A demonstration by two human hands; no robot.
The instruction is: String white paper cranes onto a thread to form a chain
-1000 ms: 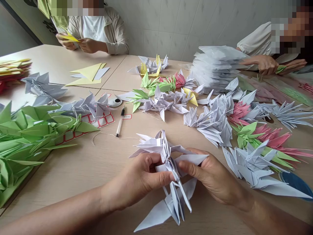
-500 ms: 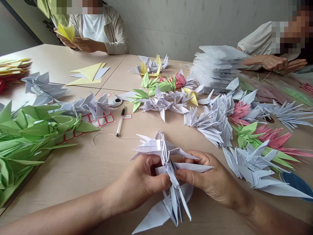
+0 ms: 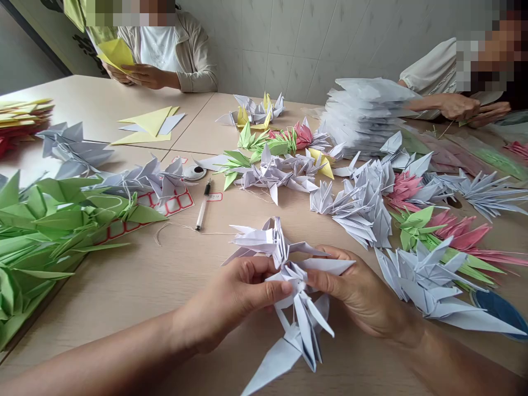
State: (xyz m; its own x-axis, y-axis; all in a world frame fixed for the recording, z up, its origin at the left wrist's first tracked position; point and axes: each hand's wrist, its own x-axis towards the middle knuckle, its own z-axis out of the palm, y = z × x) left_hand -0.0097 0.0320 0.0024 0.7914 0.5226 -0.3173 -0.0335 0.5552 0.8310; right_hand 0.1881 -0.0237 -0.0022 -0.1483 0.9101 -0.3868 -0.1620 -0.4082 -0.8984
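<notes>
Between my two hands is a string of white origami cranes (image 3: 301, 300), the birds set one after another with wings and necks sticking out. My left hand (image 3: 241, 294) is closed on the middle of the string, its thumb pressing a crane from the left. From the other side my right hand (image 3: 357, 294) pinches a crane's wing between thumb and fingers. The far end of the string rests near the table top, and its near end hangs toward me. My fingertips behind the paper are partly hidden. A thin thread (image 3: 185, 225) runs left from the far end.
A heap of green cranes (image 3: 61, 220) lies left, with more white cranes beyond. A pen (image 3: 203, 206) lies ahead. White, pink and green cranes (image 3: 363, 203) spread right, before a stack of clear bags (image 3: 363, 115). Two people sit across; one holds yellow paper (image 3: 115, 53).
The crane string has shifted slightly right and turned between my hands. My left thumb has moved up and right on it. Across the table, a person's yellow paper has opened wider.
</notes>
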